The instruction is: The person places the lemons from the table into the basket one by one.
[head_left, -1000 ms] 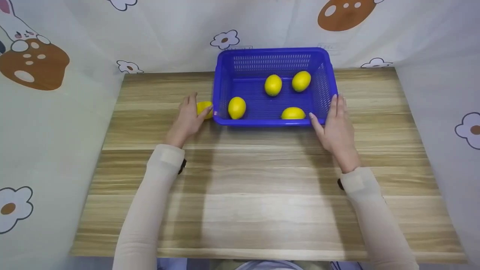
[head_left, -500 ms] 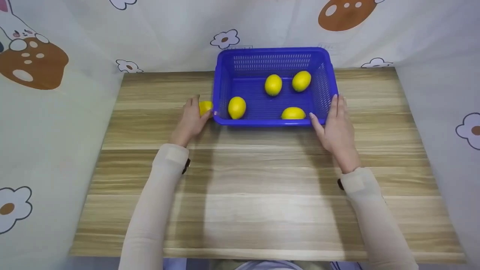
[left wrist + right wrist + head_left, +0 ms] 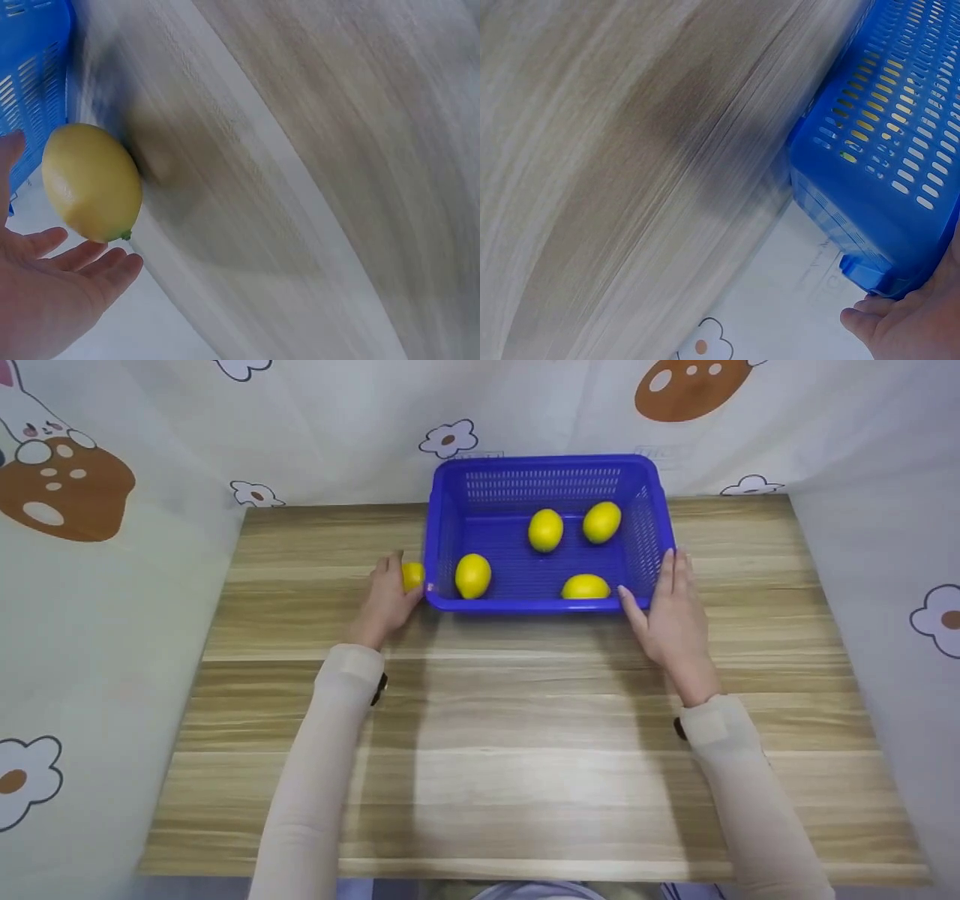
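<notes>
A yellow lemon [image 3: 91, 182] sits just outside the left side of a blue plastic basket [image 3: 517, 604]. My left hand [image 3: 385, 601] is around this lemon, its fingertips right at the stem end and its thumb toward the basket; the hand hides part of the fruit from above. In the left wrist view, the left fingers [image 3: 112, 274] are loosely bent and a gap shows between thumb and lemon. At the basket's front right corner, my right hand [image 3: 679, 622] rests with straight fingers along the side and the thumb at the front rim. Several lemons [image 3: 546, 530] lie inside the basket.
The basket stands at the back of a wood-grain table [image 3: 517, 780]. Behind it and on both sides hang pale curtains [image 3: 352, 427] printed with flowers and cartoon figures.
My left hand has moved a little to the right, nearer the basket, and now covers more of the lemon outside it. The right hand and basket have stayed in place.
</notes>
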`<state>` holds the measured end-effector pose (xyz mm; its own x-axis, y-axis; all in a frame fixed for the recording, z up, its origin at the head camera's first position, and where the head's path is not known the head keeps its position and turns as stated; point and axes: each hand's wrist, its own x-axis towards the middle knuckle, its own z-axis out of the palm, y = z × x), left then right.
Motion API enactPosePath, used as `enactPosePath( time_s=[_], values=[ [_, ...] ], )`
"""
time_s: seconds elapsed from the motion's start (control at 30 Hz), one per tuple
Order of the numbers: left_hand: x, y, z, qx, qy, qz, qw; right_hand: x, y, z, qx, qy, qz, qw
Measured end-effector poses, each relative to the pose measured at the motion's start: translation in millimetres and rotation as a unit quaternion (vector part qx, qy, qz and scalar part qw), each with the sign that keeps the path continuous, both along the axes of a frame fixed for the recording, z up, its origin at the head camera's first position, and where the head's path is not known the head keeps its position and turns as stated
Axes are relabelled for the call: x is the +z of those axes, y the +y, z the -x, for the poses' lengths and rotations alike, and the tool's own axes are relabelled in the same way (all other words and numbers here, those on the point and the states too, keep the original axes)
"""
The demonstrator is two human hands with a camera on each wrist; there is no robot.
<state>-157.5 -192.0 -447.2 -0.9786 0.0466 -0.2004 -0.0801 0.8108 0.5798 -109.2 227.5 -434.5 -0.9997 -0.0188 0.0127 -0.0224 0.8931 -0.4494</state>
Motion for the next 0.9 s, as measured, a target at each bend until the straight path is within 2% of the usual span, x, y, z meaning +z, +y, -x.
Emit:
enactPosePath(
  time_s=[0.63, 0.9],
  values=[
    [-16.2, 9, 10.6, 0.008, 0.01, 0.001, 0.9999, 1.0, 0, -0.1, -0.004, 0.002, 0.004, 1.0],
    [-24.5, 9, 10.5, 0.023, 0.01, -0.023, 0.9994, 1.0, -1, 0.5, -0.005, -0.011, 0.0, 1.0]
  ],
)
